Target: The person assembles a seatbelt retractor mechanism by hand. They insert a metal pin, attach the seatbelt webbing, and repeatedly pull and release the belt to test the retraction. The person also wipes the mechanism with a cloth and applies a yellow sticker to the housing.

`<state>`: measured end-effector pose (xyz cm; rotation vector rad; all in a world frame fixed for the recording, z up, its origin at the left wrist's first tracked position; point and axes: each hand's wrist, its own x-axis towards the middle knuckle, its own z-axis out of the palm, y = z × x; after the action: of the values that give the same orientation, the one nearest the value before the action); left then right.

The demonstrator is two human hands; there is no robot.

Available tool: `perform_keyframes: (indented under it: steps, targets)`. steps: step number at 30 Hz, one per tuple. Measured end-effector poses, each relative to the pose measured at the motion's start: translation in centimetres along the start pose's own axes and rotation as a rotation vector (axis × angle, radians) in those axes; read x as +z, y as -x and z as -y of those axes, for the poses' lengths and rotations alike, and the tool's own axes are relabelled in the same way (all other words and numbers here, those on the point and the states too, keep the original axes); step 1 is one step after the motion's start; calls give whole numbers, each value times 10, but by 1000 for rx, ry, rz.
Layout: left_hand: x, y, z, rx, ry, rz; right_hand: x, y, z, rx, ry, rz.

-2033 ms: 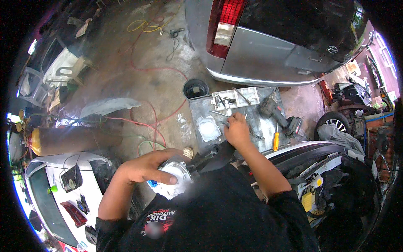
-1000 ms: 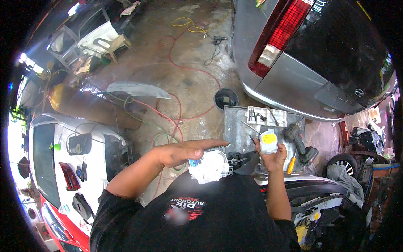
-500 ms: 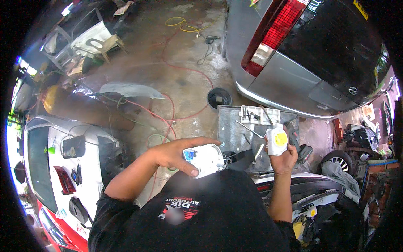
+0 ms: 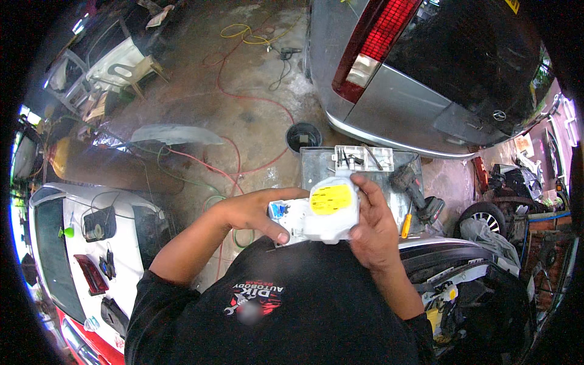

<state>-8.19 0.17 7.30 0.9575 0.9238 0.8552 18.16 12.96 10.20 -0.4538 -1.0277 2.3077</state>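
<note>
I hold a white plastic car part (image 4: 328,216) with a yellow label in front of my chest. My right hand (image 4: 372,228) grips its right side, fingers over the top edge. A second white part with a small blue piece (image 4: 287,218) sits against it on the left, held by my left hand (image 4: 252,210), thumb underneath. Both pieces touch each other between my hands.
A grey metal tray table (image 4: 316,163) stands ahead, bearing a white parts box (image 4: 364,157), a cordless drill (image 4: 417,194) and a yellow screwdriver (image 4: 406,224). A silver car (image 4: 438,79) is behind it, a black bucket (image 4: 302,137), red hoses (image 4: 243,103) on the wet floor, white car (image 4: 79,243) at left.
My right hand took the yellow-labelled part off the table and carried it up and left. It now meets the piece in my left hand in front of my chest.
</note>
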Motion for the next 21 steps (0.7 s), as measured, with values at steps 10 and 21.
perform_keyframes:
  steps: [10, 21]
  targets:
    - [4, 5, 1, -117, 86, -107, -15, 9, 9, 97, 597, 96]
    - [-4, -7, 5, -61, -335, -1, 24, 0, 37, -107, 1469, 529]
